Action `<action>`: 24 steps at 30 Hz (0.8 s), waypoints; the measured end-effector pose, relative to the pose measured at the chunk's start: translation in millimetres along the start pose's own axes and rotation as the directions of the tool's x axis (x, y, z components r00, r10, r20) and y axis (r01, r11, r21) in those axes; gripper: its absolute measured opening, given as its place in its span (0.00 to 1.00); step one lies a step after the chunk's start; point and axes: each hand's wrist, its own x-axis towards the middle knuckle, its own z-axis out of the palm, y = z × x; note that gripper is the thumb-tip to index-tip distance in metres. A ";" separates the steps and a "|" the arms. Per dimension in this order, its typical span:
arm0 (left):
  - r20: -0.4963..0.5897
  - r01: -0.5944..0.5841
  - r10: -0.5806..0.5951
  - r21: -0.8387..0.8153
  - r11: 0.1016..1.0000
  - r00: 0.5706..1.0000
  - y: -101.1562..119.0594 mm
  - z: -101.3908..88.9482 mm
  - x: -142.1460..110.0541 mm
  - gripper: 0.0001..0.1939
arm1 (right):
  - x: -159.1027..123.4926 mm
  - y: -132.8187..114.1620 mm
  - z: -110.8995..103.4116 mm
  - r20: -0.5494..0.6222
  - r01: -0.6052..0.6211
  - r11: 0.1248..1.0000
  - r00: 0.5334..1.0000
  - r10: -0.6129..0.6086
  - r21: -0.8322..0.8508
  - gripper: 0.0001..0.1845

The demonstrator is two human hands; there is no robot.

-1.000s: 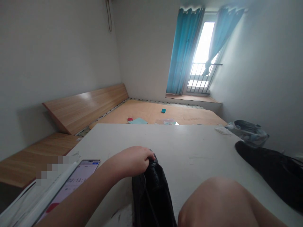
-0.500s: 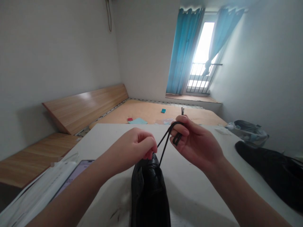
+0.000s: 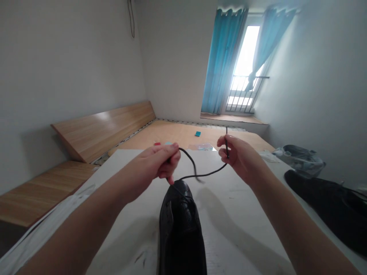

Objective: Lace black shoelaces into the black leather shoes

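Note:
A black leather shoe (image 3: 181,229) lies on the white table (image 3: 229,229) directly in front of me, and its far end is nearest the hands. A thin black shoelace (image 3: 204,175) runs from the shoe up to both hands. My left hand (image 3: 156,164) pinches one stretch of the lace just above the shoe. My right hand (image 3: 237,154) holds the other stretch between its fingers, with a short end sticking up. The lace sags in a loose curve between them.
A second black shoe (image 3: 323,202) lies at the table's right side, and a crumpled plastic bag (image 3: 299,160) sits beyond it. A white sheet (image 3: 43,214) lies at the left edge. Behind the table is a wooden bed base (image 3: 183,137) with small items on it.
My hands have moved apart, the left one outward and the right one to the right, opening the lace into a longer curve. The phone seen earlier at the left is no longer visible.

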 end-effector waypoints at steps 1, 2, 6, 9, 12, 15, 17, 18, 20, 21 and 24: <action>-0.038 0.005 -0.006 -0.010 1.000 0.999 1.6 -6.3 1.0 0.20 | 4.5 -0.2 -4.3 -0.032 0.010 1.000 0.999 -0.010 -0.004 0.11; -0.072 0.007 -0.007 -0.013 1.000 0.997 3.5 -12.8 1.6 0.18 | 8.0 -1.2 -8.3 -0.050 0.024 1.000 0.998 -0.025 -0.010 0.10; -0.174 0.000 0.004 0.021 1.000 0.985 15.9 -37.9 -1.5 0.16 | 16.2 -7.5 -23.0 -0.105 0.126 0.984 0.985 -0.140 -0.125 0.11; -0.256 -0.013 0.026 0.051 0.999 0.966 26.9 -51.4 -8.2 0.17 | 19.4 -9.8 -34.1 -0.101 0.227 0.891 0.952 -0.288 -0.394 0.13; -0.308 0.005 0.034 0.124 0.992 0.951 32.1 -57.3 -14.8 0.20 | 18.7 -10.7 -38.8 0.031 0.245 0.729 0.955 -0.293 -0.640 0.17; -0.301 0.077 0.030 0.336 0.939 0.953 28.9 -57.5 -19.1 0.23 | 9.0 -9.7 -27.2 0.261 0.258 0.686 0.960 -0.102 -0.681 0.17; -0.210 0.138 -0.038 0.481 0.866 0.977 23.7 -56.0 -20.8 0.18 | -4.4 -6.6 -9.4 0.457 0.276 0.724 0.887 0.061 -0.632 0.16; -0.131 0.156 -0.101 0.530 0.833 0.986 20.9 -54.9 -21.3 0.15 | -13.0 -4.2 1.5 0.545 0.283 0.745 0.829 0.128 -0.605 0.16; 0.043 0.179 -0.261 0.622 0.762 0.964 15.8 -51.4 -21.6 0.14 | -32.2 1.1 23.9 0.678 0.317 0.755 0.701 0.222 -0.575 0.15; 0.114 0.179 -0.337 0.668 0.722 0.934 13.7 -48.9 -21.2 0.14 | -41.8 3.6 34.0 0.722 0.342 0.752 0.645 0.248 -0.563 0.14; 0.197 0.159 -0.480 0.782 0.603 0.855 8.7 -37.6 -17.9 0.11 | -64.3 8.4 53.4 0.785 0.472 0.677 0.559 0.265 -0.565 0.15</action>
